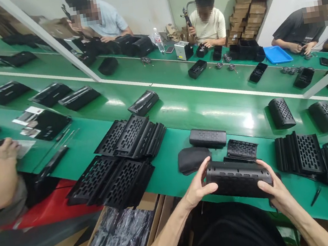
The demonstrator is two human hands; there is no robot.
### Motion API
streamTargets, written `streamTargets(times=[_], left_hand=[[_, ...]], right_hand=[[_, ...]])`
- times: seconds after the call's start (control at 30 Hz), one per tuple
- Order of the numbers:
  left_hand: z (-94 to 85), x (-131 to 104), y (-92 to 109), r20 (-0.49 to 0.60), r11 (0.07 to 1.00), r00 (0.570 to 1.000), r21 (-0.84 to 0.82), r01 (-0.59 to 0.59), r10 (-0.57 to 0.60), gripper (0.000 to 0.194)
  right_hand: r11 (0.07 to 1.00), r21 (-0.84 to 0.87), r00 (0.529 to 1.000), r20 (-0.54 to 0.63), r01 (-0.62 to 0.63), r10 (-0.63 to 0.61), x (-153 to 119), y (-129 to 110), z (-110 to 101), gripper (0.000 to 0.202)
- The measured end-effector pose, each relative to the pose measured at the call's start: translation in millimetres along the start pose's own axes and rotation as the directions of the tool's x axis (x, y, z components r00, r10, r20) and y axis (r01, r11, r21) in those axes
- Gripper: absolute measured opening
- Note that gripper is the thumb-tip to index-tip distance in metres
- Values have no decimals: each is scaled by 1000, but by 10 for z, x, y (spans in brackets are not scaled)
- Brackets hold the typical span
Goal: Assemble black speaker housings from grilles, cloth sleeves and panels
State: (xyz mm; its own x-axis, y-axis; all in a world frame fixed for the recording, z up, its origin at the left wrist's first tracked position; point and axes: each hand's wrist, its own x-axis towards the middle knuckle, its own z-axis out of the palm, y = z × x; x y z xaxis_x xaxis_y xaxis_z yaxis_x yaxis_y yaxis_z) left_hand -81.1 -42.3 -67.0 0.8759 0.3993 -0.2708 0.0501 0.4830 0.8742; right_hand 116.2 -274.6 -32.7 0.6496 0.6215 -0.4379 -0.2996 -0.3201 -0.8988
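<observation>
Black casing (pixel 239 179) sits between my left hand (pixel 202 187) and right hand (pixel 271 183), both grasping its ends, likely to keep it level and its long face uncovered. Just beyond them on the table (pixel 166 172): loose grille panel (pixel 242 150), flat black piece (pixel 192 159). Panel stack (pixel 132 137) left, second stack (pixel 310 155) right, presumably split for easy reach.

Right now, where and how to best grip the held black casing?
Probably both ends, from left and right, as the left hand and right hand hold the black casing: it is long and lies crosswise, so this leaves its middle uncovered.
</observation>
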Motion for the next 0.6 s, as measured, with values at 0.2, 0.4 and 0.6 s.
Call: streamTargets(times=[0.2,0.4,0.6], left_hand=[[69,-49,-5,-36,996,999,84,-14,17,100],[9,-50,-204,-22,995,1000,100,0,2,96],[-108,-55,-436,-26,1000,1000,-13,-12,12,98]], right_hand=[[998,58,997,-73,-9,13,-78,81,31,86],[997,58,996,-72,-53,57,-131,17,39,80],[998,-29,995,-87,55,-57,-123,36,106,78]])
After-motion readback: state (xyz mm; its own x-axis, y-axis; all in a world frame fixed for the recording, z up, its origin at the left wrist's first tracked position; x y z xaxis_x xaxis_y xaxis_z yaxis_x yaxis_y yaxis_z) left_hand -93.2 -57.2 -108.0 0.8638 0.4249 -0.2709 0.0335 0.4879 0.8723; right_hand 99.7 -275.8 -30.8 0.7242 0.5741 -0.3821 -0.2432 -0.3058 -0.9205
